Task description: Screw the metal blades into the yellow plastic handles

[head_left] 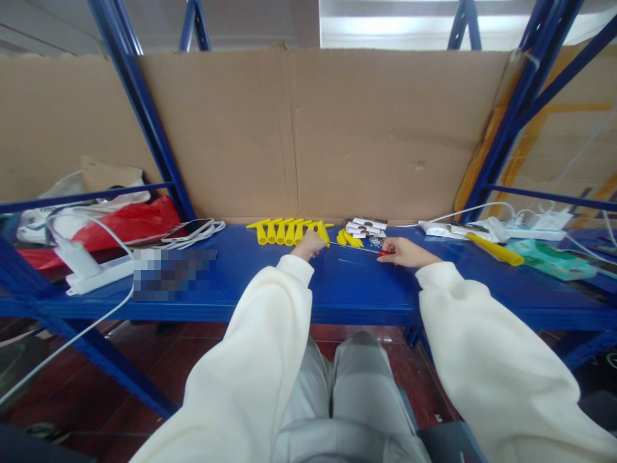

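Observation:
My right hand (402, 251) is closed around the red handle of a screwdriver (384, 253). Its thin metal shaft points left toward my left hand (310, 245). The fingers of my left hand are closed on a yellow plastic part (322, 234), close to the shaft's tip; the exact contact is too small to make out. Left of that hand stands a row of several similar yellow parts (270, 233) with wide round ends. Between my hands, farther back, lie smaller yellow pieces (350, 238) and a little heap of small metal bits (376, 241).
White cards or packets (366, 227) lie against the cardboard wall (231, 141). On the blue shelf's right are a yellow tapered piece (496, 249), a green bag (549, 259) and a power strip. To the left are a red bag (139, 222), a phone (189, 229) and white cables.

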Demonstrator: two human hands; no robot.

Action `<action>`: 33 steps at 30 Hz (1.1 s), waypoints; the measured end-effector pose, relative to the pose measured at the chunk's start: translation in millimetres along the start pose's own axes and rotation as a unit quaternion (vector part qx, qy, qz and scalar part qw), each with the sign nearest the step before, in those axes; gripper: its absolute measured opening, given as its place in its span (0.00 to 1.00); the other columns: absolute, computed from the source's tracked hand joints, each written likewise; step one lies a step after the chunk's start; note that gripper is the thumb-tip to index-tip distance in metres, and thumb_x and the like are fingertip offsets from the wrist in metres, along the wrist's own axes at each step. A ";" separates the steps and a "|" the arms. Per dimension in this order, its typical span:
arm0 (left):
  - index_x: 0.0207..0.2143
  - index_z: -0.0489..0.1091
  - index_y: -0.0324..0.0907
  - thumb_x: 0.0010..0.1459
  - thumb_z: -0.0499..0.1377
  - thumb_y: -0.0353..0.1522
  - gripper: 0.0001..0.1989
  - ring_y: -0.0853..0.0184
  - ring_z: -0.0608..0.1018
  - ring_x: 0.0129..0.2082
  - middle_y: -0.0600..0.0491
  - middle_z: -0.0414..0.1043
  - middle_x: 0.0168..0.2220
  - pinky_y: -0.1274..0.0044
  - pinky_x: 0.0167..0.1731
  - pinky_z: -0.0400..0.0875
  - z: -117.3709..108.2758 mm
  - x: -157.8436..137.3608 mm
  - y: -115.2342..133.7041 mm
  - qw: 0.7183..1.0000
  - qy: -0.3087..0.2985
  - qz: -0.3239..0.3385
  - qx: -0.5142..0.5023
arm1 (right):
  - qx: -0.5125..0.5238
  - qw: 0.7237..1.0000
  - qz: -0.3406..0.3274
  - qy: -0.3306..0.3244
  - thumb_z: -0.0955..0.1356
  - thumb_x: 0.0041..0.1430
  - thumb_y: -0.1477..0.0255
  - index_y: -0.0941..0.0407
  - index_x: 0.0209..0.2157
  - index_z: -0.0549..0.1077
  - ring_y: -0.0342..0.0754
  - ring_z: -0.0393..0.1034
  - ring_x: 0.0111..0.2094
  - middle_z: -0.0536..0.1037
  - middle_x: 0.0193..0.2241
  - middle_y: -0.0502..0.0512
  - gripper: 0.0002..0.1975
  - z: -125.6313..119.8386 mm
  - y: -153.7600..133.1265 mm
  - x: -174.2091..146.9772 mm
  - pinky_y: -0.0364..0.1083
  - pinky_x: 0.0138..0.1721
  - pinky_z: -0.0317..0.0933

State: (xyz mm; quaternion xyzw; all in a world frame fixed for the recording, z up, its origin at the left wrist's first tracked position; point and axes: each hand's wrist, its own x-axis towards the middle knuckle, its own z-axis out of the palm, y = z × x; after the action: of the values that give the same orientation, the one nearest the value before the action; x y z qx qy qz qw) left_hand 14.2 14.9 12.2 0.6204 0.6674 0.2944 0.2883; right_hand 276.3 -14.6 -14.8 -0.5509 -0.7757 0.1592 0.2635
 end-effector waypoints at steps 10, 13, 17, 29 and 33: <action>0.36 0.73 0.33 0.58 0.60 0.24 0.04 0.74 0.65 0.15 0.58 0.65 0.17 0.82 0.17 0.58 0.1 3.8 -2.8 1.000 -0.004 0.003 0.005 | -0.039 0.998 -0.011 -0.046 0.68 0.53 0.49 0.55 0.24 0.71 0.48 0.68 0.25 0.74 0.20 0.53 0.22 -4.4 -3.8 -1.7 0.45 0.27 0.60; 0.36 0.73 0.33 0.58 0.60 0.23 0.03 0.74 0.66 0.15 0.57 0.65 0.17 0.82 0.17 0.58 0.1 4.3 -3.1 1.000 -0.002 0.004 0.010 | -0.023 0.998 0.003 -0.055 0.68 0.52 0.50 0.55 0.24 0.71 0.47 0.67 0.24 0.74 0.20 0.53 0.21 -3.3 -3.9 -1.4 0.45 0.27 0.60; 0.36 0.74 0.33 0.57 0.60 0.23 0.04 0.74 0.66 0.15 0.57 0.64 0.17 0.82 0.18 0.59 0.4 3.7 -3.1 1.000 -0.001 0.005 0.006 | 0.012 1.000 0.014 -0.022 0.73 0.45 0.53 0.54 0.27 0.68 0.45 0.66 0.22 0.71 0.20 0.49 0.20 0.7 -2.7 -1.2 0.45 0.25 0.59; 0.39 0.76 0.32 0.58 0.59 0.23 0.08 0.71 0.70 0.17 0.55 0.67 0.18 0.82 0.17 0.59 1.8 7.2 -5.4 1.000 0.001 0.005 0.002 | -0.002 0.998 0.033 -0.045 0.70 0.53 0.55 0.55 0.26 0.69 0.45 0.66 0.21 0.72 0.19 0.51 0.18 -1.8 -9.7 -2.9 0.45 0.25 0.60; 0.39 0.76 0.32 0.58 0.58 0.22 0.08 0.72 0.67 0.16 0.56 0.64 0.16 0.82 0.16 0.58 1.9 5.9 -5.1 1.000 0.002 0.006 -0.006 | 0.009 0.998 0.040 -0.040 0.71 0.50 0.54 0.55 0.27 0.68 0.44 0.65 0.20 0.72 0.19 0.50 0.18 0.1 -8.6 -2.8 0.44 0.24 0.60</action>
State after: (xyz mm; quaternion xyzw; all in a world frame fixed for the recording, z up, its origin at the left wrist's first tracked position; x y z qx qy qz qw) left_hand 11.9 20.6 7.0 0.6224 0.6622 0.3011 0.2890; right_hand 270.3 -20.2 -10.9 -0.5720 -0.7617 0.1983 0.2306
